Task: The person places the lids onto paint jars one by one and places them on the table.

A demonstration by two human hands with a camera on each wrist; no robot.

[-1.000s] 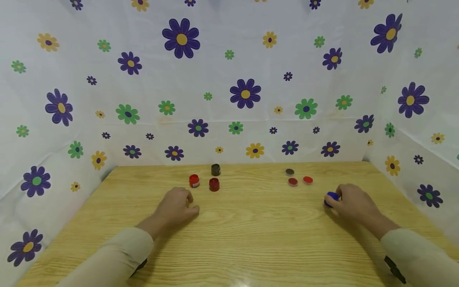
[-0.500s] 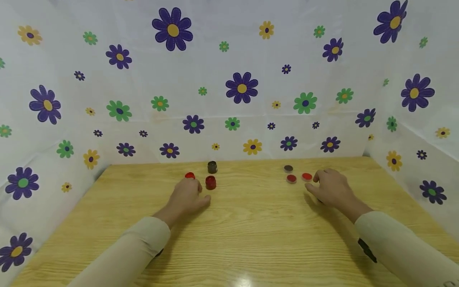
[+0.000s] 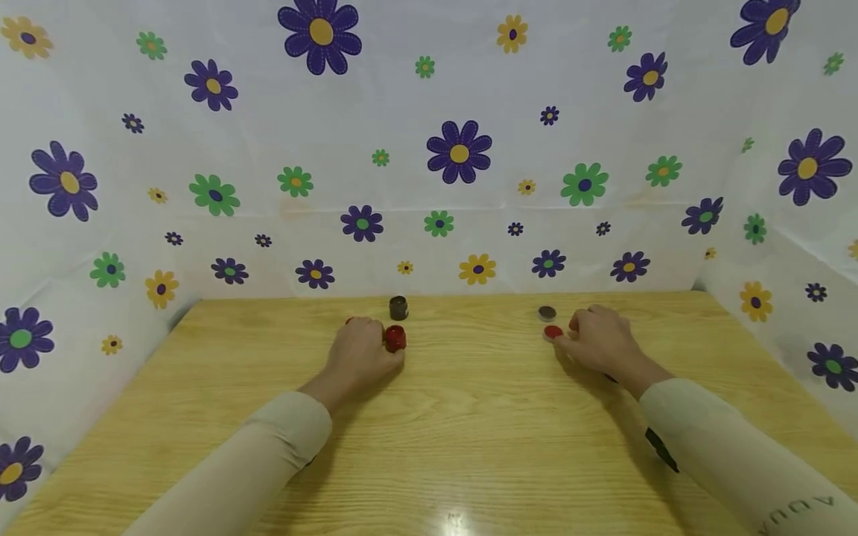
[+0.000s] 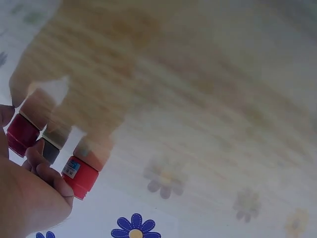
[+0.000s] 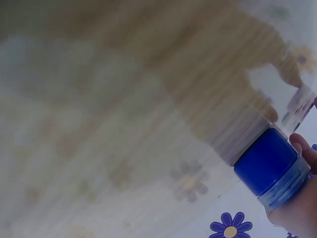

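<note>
Dark-red paint jar (image 3: 396,339) sits pinched in the left hand (image 3: 360,355). The right hand (image 3: 605,343) touches a red lid (image 3: 553,332), grip unclear.

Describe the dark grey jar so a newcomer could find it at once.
Follow the wooden table to its far edge, below the flowered backdrop. Left of centre, just beyond the left hand, stands a small jar. Dark grey sets it apart from the nearby red jars.

Pale beige sleeves (image 3: 237,458), plain cuffs (image 3: 304,428), dark lettering (image 3: 799,512) on the right sleeve, black strap (image 3: 661,450) beneath it
</note>
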